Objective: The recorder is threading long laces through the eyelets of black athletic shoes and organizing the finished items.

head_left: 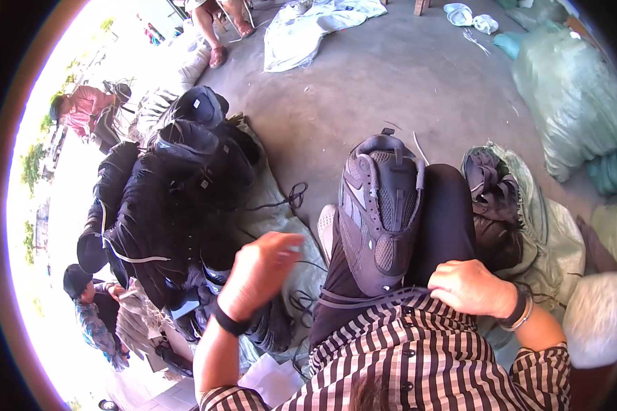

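A grey sneaker (384,212) without a lace through its open eyelets rests on my lap, its toe toward me. A dark shoelace (370,300) lies across my lap just below the toe. My right hand (473,288) is closed, with thumb and fingers pinched on the lace's right end beside my thigh. My left hand (262,272) is raised to the left of the shoe, apart from it. Its fingers are curled together, slightly blurred, and what they hold, if anything, I cannot make out.
Black shoes (178,185) are heaped at my left on a pale sheet. An open woven sack (545,226) with dark shoes stands at my right, near full greenish bags (569,96). White cloth (315,31) lies ahead. Other people (89,109) sit at the left.
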A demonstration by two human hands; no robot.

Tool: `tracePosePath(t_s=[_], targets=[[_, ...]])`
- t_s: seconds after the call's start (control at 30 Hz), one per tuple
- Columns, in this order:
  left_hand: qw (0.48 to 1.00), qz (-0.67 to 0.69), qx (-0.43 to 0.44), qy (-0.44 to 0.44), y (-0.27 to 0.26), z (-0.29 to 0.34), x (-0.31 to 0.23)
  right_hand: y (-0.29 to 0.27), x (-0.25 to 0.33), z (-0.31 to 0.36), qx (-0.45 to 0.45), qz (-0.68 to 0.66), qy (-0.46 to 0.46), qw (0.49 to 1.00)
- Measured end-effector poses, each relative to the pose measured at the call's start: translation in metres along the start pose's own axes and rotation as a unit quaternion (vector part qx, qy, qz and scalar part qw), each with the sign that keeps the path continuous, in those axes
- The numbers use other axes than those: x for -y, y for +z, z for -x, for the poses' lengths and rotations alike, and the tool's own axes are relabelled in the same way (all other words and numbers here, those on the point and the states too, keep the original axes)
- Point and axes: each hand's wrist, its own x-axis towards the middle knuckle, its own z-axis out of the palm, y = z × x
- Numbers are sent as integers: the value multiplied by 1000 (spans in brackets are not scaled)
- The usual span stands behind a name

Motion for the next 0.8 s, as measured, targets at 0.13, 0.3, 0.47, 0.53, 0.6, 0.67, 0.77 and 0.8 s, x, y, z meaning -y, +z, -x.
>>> tracePosePath(t_s=[0.13,0.3,0.47,0.53,0.6,0.67,0.77,0.8], targets=[[957,181,81,214,28,6,-85,-20,19,-8,-22,-131,58,990],[952,189,175,167,72,1,-111,-40,30,-6,2,-267,96,959],[929,268,230,110,48,1,-92,-53,-16,24,-86,-333,163,925],[925,277,259,-10,24,-3,-79,-65,-52,49,-180,-284,273,901],[925,275,240,-108,8,0,-67,-70,-84,72,-218,-191,325,900],[924,273,233,-129,0,-3,-59,-64,-111,96,-235,-15,346,908],[939,279,157,-127,14,-3,-66,-69,-81,70,-155,-181,307,921],[941,295,129,-103,18,-6,-73,-67,-65,57,-131,-232,247,932]])
